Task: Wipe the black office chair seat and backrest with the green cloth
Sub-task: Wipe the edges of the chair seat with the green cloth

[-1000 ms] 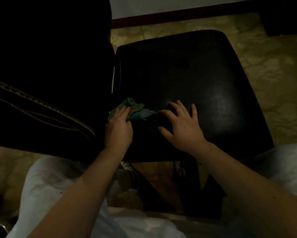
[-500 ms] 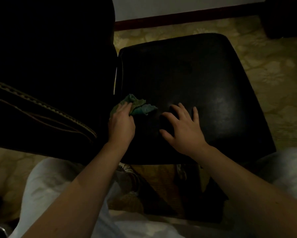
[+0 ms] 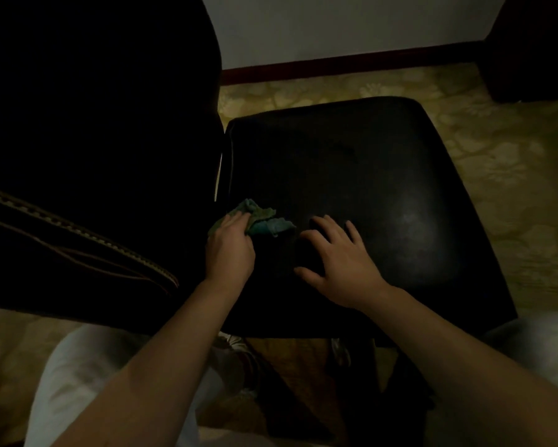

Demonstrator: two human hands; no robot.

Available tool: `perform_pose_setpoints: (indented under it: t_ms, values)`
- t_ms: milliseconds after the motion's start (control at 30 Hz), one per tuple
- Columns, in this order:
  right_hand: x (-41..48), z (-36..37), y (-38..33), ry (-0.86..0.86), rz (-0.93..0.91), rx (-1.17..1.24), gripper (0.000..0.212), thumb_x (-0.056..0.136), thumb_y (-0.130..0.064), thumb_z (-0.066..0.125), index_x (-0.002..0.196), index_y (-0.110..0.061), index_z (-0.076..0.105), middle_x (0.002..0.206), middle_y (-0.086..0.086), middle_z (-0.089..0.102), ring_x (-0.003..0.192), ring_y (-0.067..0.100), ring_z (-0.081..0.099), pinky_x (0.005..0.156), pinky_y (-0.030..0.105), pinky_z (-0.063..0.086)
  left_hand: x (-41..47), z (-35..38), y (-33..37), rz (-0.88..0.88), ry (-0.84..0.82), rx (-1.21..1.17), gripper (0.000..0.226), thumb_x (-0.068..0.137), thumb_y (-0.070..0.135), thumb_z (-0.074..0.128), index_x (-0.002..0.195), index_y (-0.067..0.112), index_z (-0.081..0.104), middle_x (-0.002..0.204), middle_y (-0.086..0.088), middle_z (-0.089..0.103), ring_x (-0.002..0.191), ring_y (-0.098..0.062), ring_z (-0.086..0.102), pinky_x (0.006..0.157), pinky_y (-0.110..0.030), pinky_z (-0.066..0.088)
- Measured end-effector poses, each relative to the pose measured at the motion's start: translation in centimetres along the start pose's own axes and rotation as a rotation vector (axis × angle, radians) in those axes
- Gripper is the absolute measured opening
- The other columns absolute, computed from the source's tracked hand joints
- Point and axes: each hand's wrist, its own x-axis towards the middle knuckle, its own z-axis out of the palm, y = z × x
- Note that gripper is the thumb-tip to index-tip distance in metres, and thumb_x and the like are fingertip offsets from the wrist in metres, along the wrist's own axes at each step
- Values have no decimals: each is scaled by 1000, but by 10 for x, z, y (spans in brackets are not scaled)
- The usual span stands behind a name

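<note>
Head view is dim, so fine detail is lost. The seat (image 3: 384,175) is seen from above, with the backrest (image 3: 93,124) standing at its 9 o'clock. The cloth (image 3: 264,219) lies on the seat at about 8 o'clock, right by the gap where seat meets backrest. It is bunched under the curled fingers of the left hand (image 3: 230,250) and appears to be gripped, though the thumb cannot be made out. It is probably bunched so that a thick pad can be pushed along that seam, where dust gathers. The right hand (image 3: 339,262) is laid on the seat just at 3 o'clock of the cloth, near it but apart. Its fingers are spread and flat, and nothing is held. It is judged to be steadying the chair against the wiping strokes. Patterned carpet (image 3: 513,175) is seen from 12 to 3 o'clock.
</note>
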Motion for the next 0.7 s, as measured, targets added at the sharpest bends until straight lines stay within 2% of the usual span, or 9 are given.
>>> perform_pose_setpoints:
  t_ms: [133, 200, 267, 333, 500, 600, 700]
  values:
    - [13, -7, 15, -87, -63, 0, 83, 86, -71, 45, 152, -44, 2, 163, -2, 6, 149, 14, -4, 117, 38, -10, -20, 0, 4, -31, 6, 22, 50, 98, 1, 51, 146, 11, 47, 154, -5, 43, 145, -21, 34, 122, -34, 24]
    - [17, -5, 15, -103, -72, -71, 79, 87, -76, 34, 151, -46, -1, 163, -4, -2, 146, 11, -13, 116, 41, -13, -34, -1, 3, -21, 2, 23, 52, 99, 5, 49, 150, 15, 42, 157, 0, 38, 148, -16, 28, 123, -32, 18]
    - [18, -2, 11, -92, -69, -137, 77, 87, -78, 23, 152, -44, 0, 163, -4, -7, 145, 13, -17, 116, 43, -15, -38, -1, 1, -8, -19, 18, 53, 101, 6, 47, 152, 17, 38, 159, 2, 34, 149, -13, 24, 119, -21, 11]
    - [19, -1, 8, -94, -74, -148, 79, 86, -80, 17, 153, -42, -1, 162, -2, -11, 146, 16, -19, 115, 45, -17, -30, -2, -2, -2, -23, 18, 52, 100, 4, 47, 151, 15, 40, 158, -1, 36, 149, -15, 26, 117, -18, 10]
    - [23, -4, 7, -165, -96, -153, 83, 85, -82, 20, 151, -40, -7, 157, -3, -22, 144, 18, -25, 113, 47, -20, 8, -5, -1, 1, -53, 23, 51, 96, -3, 49, 146, 9, 47, 154, -7, 43, 145, -20, 34, 121, -26, 20]
    - [25, -2, 5, -155, -99, -119, 83, 86, -80, 25, 153, -38, -1, 160, -1, -18, 145, 18, -23, 114, 47, -19, 20, -3, 3, -16, -21, 24, 51, 95, -5, 49, 144, 9, 50, 153, -8, 45, 144, -21, 37, 120, -26, 22]
    - [31, -7, 11, -202, -115, -61, 80, 88, -75, 32, 153, -40, 1, 162, -1, -13, 141, 10, -24, 110, 42, -22, 13, -2, 9, -41, 14, 16, 51, 97, -3, 49, 146, 10, 47, 154, -5, 43, 145, -18, 35, 119, -24, 20]
